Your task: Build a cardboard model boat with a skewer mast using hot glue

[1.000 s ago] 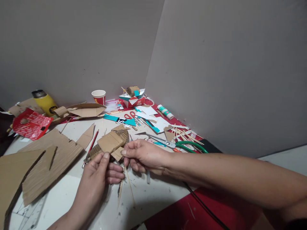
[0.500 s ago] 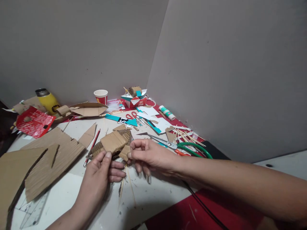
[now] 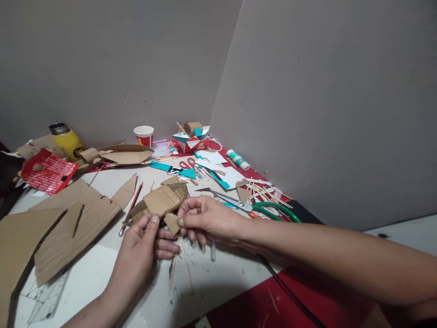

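Steadying the near edge of a folded cardboard model [image 3: 164,199], the left hand [image 3: 141,239] grasps it with the thumb laid on top and the other fingers reaching out below, likely so that its upper face stays uncovered. The model is held above the tabletop [image 3: 221,278], between the two hands and near the middle of the view. The right hand [image 3: 205,218] pinches a small cardboard piece [image 3: 170,223] by one edge, thumb against fingertips, which leaves most of that piece exposed just beside the model's near side; whether the two touch cannot be told. Green-handled scissors [image 3: 246,207] lie just beyond the right wrist, and a red pencil [image 3: 133,202] rests near the left side of the model, both seemingly placed for easy reach. Large cardboard sheets [image 3: 78,223] lie to the left, overlapping a clear ruler [image 3: 49,300], perhaps pushed aside to give the hands room.
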